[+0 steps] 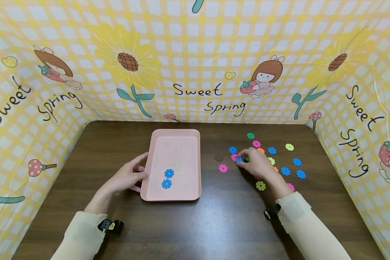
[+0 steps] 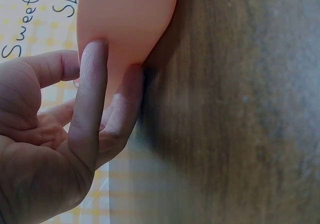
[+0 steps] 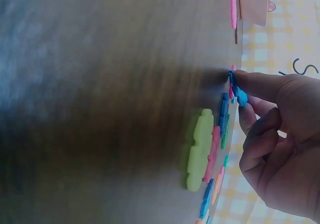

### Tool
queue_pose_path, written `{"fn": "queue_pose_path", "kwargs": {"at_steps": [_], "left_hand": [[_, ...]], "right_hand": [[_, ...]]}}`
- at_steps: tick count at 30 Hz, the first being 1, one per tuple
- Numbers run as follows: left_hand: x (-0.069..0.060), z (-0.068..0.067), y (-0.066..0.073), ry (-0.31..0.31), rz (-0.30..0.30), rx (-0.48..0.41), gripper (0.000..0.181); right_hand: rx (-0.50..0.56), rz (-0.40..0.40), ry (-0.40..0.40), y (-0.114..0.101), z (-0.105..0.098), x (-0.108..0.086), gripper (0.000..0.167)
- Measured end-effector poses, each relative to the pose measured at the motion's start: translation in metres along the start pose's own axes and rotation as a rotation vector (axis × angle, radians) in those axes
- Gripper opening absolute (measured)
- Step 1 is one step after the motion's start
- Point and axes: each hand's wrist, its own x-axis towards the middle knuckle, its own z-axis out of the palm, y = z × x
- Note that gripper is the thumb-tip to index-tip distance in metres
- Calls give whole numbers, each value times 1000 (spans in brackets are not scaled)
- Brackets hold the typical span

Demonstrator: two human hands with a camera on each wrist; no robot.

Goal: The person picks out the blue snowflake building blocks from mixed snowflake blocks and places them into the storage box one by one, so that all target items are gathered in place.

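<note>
My right hand [image 1: 257,164] pinches a blue snowflake disc [image 1: 239,160] between thumb and fingertips. In the right wrist view this disc [image 3: 240,93] is tilted at the edge of the scattered pieces, close to a pink one. My left hand [image 1: 126,176] is at the left side of a pink tray [image 1: 182,133], its fingers touching the outer wall. The left wrist view shows fingertips against the tray's wall [image 2: 130,19], none wrapped round it. Two blue snowflake discs, one [image 1: 169,173] just above the other [image 1: 166,183], lie flat in the tray.
Loose snowflake discs in several colours lie around my right hand, among them a pink one [image 1: 222,168], a dark brown one [image 1: 219,158] and a yellow-green one [image 1: 261,185]. The brown table [image 1: 182,231] is bordered by a yellow checked cloth [image 1: 188,47].
</note>
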Motion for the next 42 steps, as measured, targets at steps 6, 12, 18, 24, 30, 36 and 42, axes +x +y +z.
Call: {"fn": "queue_pose_path", "kwargs": {"at_steps": [6, 12, 18, 24, 30, 36, 42], "left_hand": [[0, 0, 1, 0, 1, 3, 82], [1, 0, 2, -1, 1, 5, 81], [1, 0, 2, -2, -2, 9, 81], [1, 0, 2, -1, -4, 14, 81], [1, 0, 1, 1, -4, 11, 81], [1, 0, 0, 6, -1, 13, 81], [0, 0, 0, 5, 3, 4, 82]], "right_hand": [[38, -19, -1, 1, -1, -1, 13], [111, -34, -26, 1, -1, -1, 10], [151, -25, -44, -4, -3, -2, 8], [247, -78, -28, -16, -3, 0, 8], [358, -100, -34, -32, 6, 5, 9], [422, -133, -62, -57, 18, 15, 14], [499, -171, -86, -86, 32, 25, 15]]}}
